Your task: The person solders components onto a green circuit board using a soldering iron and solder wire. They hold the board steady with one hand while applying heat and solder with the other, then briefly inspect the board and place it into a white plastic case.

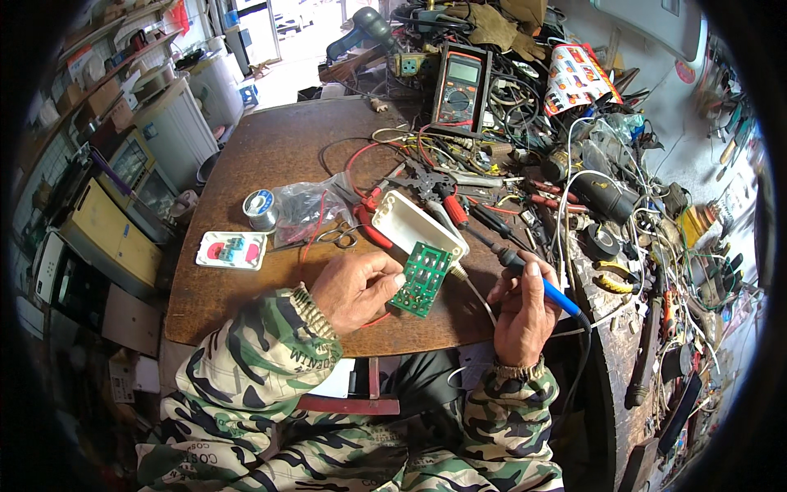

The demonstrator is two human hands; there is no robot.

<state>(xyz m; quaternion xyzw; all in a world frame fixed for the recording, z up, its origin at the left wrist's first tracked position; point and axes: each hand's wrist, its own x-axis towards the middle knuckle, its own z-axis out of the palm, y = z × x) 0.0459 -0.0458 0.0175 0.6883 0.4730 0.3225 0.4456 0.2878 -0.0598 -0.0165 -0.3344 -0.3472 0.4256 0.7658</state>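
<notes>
Left hand (354, 291) is pinching the uncased board (423, 279), right hand (527, 318) gripping the iron (561, 297); at twelve o'clock, the case (403, 226) is lying not yet closed.

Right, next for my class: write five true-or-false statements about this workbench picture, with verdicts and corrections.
1. The left hand holds a green circuit board. True.
2. The right hand is empty. False: it holds a blue-handled soldering iron.
3. The wire spool stands to the right of the green circuit board. False: it is to the left.
4. The multimeter is farther from the person than the white casing. True.
5. The sleeves are plain grey. False: they are camouflage-patterned.
</notes>
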